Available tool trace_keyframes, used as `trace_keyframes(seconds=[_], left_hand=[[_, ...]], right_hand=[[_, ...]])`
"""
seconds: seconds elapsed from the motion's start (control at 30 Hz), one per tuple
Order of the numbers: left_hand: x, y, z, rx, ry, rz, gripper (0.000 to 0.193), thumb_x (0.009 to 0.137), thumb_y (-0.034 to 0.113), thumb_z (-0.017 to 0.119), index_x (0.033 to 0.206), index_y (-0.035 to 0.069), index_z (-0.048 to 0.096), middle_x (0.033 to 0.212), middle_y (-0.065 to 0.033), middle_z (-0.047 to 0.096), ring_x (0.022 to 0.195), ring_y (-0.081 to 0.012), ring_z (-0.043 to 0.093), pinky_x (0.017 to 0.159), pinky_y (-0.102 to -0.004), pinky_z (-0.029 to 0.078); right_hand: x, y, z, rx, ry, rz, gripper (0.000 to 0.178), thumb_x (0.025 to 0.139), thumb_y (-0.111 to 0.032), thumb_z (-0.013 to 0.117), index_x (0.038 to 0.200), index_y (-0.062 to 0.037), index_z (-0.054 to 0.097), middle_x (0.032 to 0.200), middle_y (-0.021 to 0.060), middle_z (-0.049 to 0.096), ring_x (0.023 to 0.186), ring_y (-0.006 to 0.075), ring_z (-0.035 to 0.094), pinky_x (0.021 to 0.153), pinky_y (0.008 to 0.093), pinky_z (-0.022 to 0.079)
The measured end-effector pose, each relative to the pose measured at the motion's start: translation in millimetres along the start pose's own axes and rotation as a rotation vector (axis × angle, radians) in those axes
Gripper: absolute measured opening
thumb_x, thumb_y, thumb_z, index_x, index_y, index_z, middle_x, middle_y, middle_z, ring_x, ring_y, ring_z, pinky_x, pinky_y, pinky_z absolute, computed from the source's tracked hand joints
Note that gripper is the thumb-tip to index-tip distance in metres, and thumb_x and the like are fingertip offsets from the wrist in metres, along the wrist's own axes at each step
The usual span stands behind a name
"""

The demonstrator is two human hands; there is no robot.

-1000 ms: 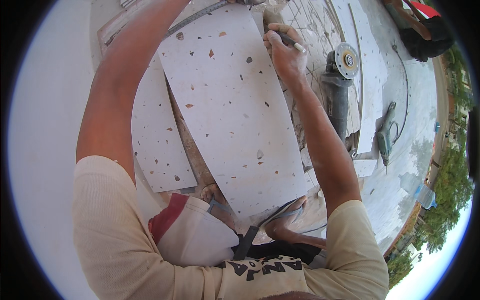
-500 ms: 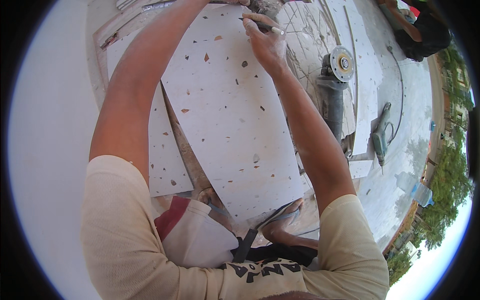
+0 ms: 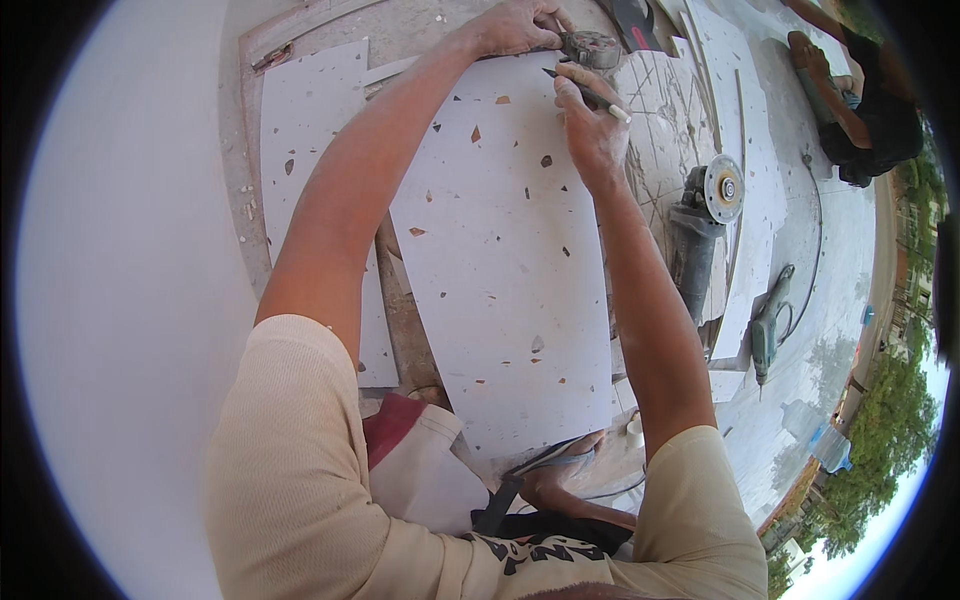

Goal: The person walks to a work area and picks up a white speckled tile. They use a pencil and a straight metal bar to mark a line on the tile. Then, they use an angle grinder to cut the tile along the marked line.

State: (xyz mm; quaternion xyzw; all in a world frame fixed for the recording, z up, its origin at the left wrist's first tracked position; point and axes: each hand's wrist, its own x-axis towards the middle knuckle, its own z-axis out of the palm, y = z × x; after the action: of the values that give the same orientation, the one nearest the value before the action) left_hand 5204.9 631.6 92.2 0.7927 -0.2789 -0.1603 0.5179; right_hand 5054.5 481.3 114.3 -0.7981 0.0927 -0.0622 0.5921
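A long white terrazzo-patterned tile (image 3: 500, 240) with brown and grey flecks lies in front of me. At its far edge, my left hand (image 3: 515, 28) is closed at a dusty round tape measure (image 3: 590, 50), with a dark strip under the fingers along that edge. My right hand (image 3: 597, 135) grips a black marker (image 3: 597, 98) with a white end. The marker's dark tip points left, over the far right part of the tile; whether it touches the surface, I cannot tell.
An angle grinder (image 3: 700, 235) with a round disc lies right of my right forearm. Farther right is a green drill (image 3: 768, 325) with its cord. A second speckled tile (image 3: 310, 130) lies at left. Another person (image 3: 870, 100) crouches at far right. My sandalled foot (image 3: 560, 470) is by the tile's near edge.
My view has shifted, so the scene sits farther right and lower in it. The left hand and tape measure now show fully at the far edge. The right hand still holds the marker.
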Motion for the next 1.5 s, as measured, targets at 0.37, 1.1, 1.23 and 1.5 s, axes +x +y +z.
trace_keyframes(seconds=[0.37,1.1,1.23,1.5], left_hand=[[-0.7,0.0,-5.1,-0.017,0.018,-0.013,0.026,0.085,0.01,0.073,0.111,0.007,0.073,0.094,-0.0065,0.076,0.084,-0.013,0.068,0.078,-0.0293,0.053],[4.3,-12.1,-12.1,-0.096,0.025,0.067,0.032,0.077,0.012,0.069,0.106,-0.002,0.073,0.098,-0.0134,0.076,0.088,-0.0175,0.071,0.082,-0.0316,0.057],[5.2,-15.8,-11.9,-0.116,0.045,0.052,0.033,0.077,0.012,0.07,0.107,-0.002,0.073,0.098,-0.0131,0.076,0.088,-0.0179,0.071,0.081,-0.032,0.057],[6.7,-25.0,-12.9,-0.134,0.007,0.081,0.029,0.078,0.012,0.069,0.104,-0.002,0.074,0.093,-0.0111,0.075,0.083,-0.0168,0.069,0.077,-0.0315,0.057]], right_hand=[[-11.1,-11.6,-4.2,0.084,0.012,0.025,0.021,0.095,-0.012,0.068,0.113,-0.0028,0.074,0.09,0.0033,0.068,0.078,0.0079,0.06,0.069,0.0239,0.05],[18.2,7.2,17.3,0.164,0.063,0.003,0.02,0.091,-0.015,0.072,0.106,-0.0016,0.074,0.087,0.004,0.071,0.079,0.0108,0.064,0.073,0.0269,0.052],[28.3,13.5,24.3,0.072,0.085,-0.09,0.021,0.089,-0.015,0.074,0.105,-0.0014,0.074,0.09,0.0085,0.074,0.082,0.0133,0.068,0.078,0.0286,0.054],[24.4,6.3,26.5,-0.025,0.078,-0.14,0.02,0.087,-0.016,0.074,0.102,-0.0019,0.074,0.092,0.0122,0.076,0.084,0.0188,0.074,0.08,0.0317,0.057]])
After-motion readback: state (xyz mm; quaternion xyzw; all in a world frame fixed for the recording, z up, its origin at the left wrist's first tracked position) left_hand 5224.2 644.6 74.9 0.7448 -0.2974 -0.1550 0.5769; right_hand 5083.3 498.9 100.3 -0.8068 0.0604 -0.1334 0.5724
